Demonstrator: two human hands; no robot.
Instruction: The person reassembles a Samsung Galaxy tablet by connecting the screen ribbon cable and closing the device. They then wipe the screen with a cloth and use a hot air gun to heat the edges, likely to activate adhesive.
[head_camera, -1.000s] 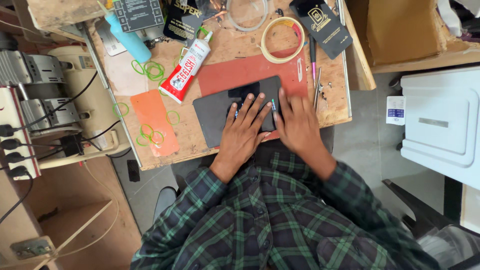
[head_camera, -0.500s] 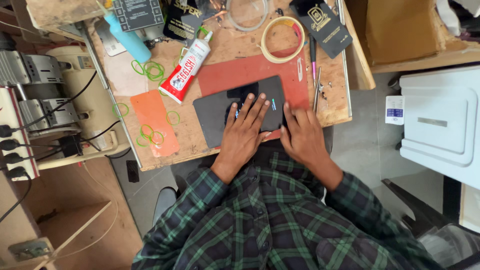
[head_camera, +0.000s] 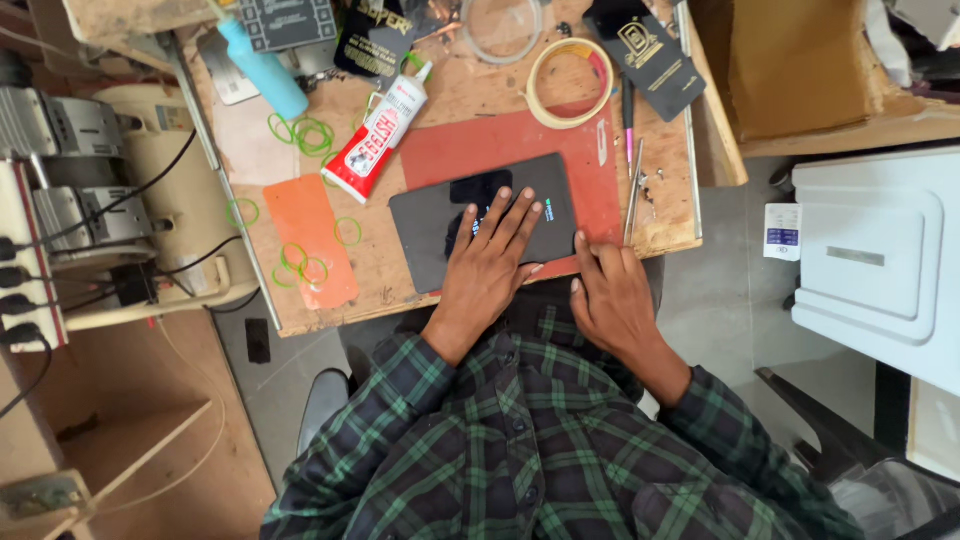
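Pressing our left hand (head_camera: 487, 262) flat, fingers spread, on the dark rectangular tablet (head_camera: 482, 220) at frame centre over the red rubber mat (head_camera: 470, 150), we rest our right hand (head_camera: 608, 295) loosely open at its lower right corner. We judge uneven pressure could slide it towards the thin metal tools (head_camera: 633, 190).
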